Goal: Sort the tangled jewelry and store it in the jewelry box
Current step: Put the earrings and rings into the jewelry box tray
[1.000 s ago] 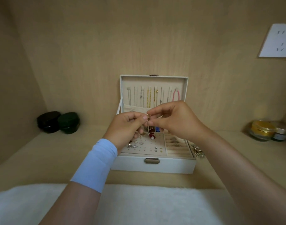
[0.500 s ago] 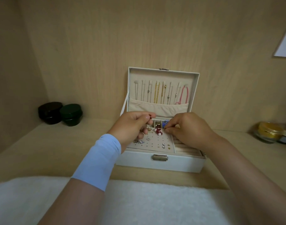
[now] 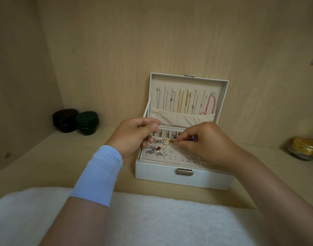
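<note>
small gold earring [image 3: 176, 142] in tight pinch grip of right hand [image 3: 205, 143], over jewelry box [image 3: 161, 175] tray; left hand [image 3: 134, 137] curled, contents unclear

The white jewelry box [image 3: 155, 173] stands open on the wooden shelf [image 3: 54, 162], right of centre, its lid [image 3: 223, 96] upright at the far side with necklaces [image 3: 181, 102] hanging in a row above a beige pocket. Its perforated earring board [image 3: 180, 155] carries silver, pearl, gold and red earrings [image 3: 159, 150] clustered at the left and far parts. At the far edge the right hand [image 3: 205, 144] pinches a small stud [image 3: 176, 142].
</note>
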`<state>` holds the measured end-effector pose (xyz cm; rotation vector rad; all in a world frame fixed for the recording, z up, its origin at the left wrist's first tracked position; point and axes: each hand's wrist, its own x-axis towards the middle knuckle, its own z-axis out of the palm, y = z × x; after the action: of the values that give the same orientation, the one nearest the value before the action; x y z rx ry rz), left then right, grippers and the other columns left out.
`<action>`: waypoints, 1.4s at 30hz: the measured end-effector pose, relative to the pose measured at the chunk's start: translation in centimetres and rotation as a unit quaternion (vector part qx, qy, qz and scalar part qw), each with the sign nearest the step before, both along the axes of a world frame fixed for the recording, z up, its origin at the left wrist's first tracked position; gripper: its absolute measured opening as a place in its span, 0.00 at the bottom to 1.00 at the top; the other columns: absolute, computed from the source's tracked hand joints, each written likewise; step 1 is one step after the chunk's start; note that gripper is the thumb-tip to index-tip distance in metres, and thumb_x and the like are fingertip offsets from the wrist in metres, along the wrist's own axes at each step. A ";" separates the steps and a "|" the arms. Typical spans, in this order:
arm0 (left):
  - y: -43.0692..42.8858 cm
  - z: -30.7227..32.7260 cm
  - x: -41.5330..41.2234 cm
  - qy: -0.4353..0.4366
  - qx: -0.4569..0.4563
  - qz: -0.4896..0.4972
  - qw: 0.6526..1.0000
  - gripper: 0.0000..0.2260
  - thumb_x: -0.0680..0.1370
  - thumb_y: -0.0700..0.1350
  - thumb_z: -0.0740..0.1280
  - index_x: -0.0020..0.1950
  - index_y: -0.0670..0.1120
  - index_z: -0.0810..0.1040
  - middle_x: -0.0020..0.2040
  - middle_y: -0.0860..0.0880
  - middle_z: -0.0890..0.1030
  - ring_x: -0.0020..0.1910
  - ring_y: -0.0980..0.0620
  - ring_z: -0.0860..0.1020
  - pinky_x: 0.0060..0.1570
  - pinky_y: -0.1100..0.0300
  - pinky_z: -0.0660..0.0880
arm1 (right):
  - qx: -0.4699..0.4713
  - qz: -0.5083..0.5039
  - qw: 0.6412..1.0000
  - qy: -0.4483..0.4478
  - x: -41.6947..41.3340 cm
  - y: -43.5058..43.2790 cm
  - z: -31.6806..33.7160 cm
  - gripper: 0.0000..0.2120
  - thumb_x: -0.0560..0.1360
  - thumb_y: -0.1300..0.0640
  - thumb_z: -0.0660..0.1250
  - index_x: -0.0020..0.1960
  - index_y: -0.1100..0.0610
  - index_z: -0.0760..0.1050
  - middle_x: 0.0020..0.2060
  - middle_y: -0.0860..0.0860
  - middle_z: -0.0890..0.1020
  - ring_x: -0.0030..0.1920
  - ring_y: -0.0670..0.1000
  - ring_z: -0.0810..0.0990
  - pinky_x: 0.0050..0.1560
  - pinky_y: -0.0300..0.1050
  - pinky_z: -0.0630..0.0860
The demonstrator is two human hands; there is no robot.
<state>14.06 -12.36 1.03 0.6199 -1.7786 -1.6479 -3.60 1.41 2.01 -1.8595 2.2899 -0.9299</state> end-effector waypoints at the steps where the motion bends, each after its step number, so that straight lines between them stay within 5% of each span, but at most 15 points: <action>1: 0.0 -0.1 0.0 -0.002 -0.001 -0.002 1.000 0.06 0.80 0.41 0.67 0.52 0.48 0.84 0.39 0.54 0.83 0.32 0.56 0.76 0.30 0.65 0.72 | 0.008 0.001 1.000 0.019 -0.1 0.0 0.0 0.05 0.72 0.54 0.77 0.47 0.45 0.87 0.41 0.38 0.86 0.44 0.35 0.81 0.49 0.32 0.77; 5: 0.3 -0.3 -0.2 0.004 0.005 -0.013 1.000 0.05 0.80 0.41 0.68 0.51 0.47 0.84 0.39 0.53 0.83 0.32 0.55 0.75 0.29 0.64 0.70 | 0.018 -0.011 0.992 0.121 0.3 -0.1 -0.3 0.04 0.72 0.49 0.77 0.47 0.44 0.86 0.44 0.38 0.86 0.47 0.40 0.82 0.50 0.44 0.79; 11: 0.2 0.2 0.3 0.017 0.001 0.012 1.000 0.06 0.80 0.41 0.68 0.51 0.48 0.84 0.39 0.53 0.83 0.32 0.56 0.76 0.31 0.64 0.71 | -0.010 -0.018 0.972 0.232 0.9 -0.5 -0.8 0.03 0.73 0.48 0.75 0.46 0.42 0.85 0.43 0.40 0.82 0.44 0.43 0.80 0.38 0.38 0.68; 23: 0.2 0.4 0.5 0.037 0.015 0.034 0.999 0.06 0.79 0.42 0.68 0.54 0.48 0.84 0.46 0.51 0.83 0.35 0.56 0.78 0.34 0.65 0.76 | 0.000 -0.074 0.969 0.234 1.2 -1.1 -1.1 0.04 0.75 0.47 0.72 0.44 0.46 0.84 0.42 0.42 0.80 0.43 0.45 0.79 0.40 0.43 0.76; 42: 0.1 0.1 0.4 0.051 0.018 0.037 0.998 0.06 0.79 0.41 0.68 0.53 0.47 0.84 0.42 0.52 0.83 0.34 0.55 0.77 0.31 0.65 0.72 | 0.019 -0.069 0.977 0.201 1.3 -0.8 -0.6 0.04 0.74 0.47 0.73 0.43 0.45 0.83 0.42 0.40 0.81 0.43 0.42 0.78 0.36 0.36 0.69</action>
<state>14.44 -12.23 1.10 0.5998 -1.6364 -1.6354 -2.34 0.62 1.40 -2.0526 2.6675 -0.5514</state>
